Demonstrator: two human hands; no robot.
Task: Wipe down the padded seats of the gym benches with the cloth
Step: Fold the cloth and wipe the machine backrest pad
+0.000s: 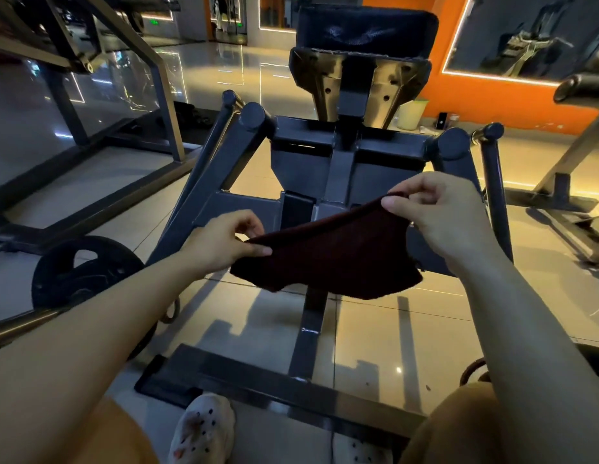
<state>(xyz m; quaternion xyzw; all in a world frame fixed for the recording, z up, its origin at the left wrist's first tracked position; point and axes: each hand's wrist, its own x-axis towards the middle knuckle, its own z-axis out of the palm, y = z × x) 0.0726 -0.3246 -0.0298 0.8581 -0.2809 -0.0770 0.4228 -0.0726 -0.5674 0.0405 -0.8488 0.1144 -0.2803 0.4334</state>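
A dark maroon cloth (328,256) hangs stretched between both my hands above the steel frame of a gym machine. My left hand (224,241) pinches its left edge between thumb and fingers. My right hand (435,209) pinches the upper right corner, held a little higher. The cloth sags in the middle and touches no pad. A black padded rest (365,30) with a worn surface sits at the top of the machine, well beyond the cloth.
The grey machine frame (338,169) spreads in front of my feet on a glossy tiled floor. A black weight plate (87,272) on a bar stands at the left. Another padded bench (579,85) is at the right by an orange wall. A pale bin (412,113) stands behind.
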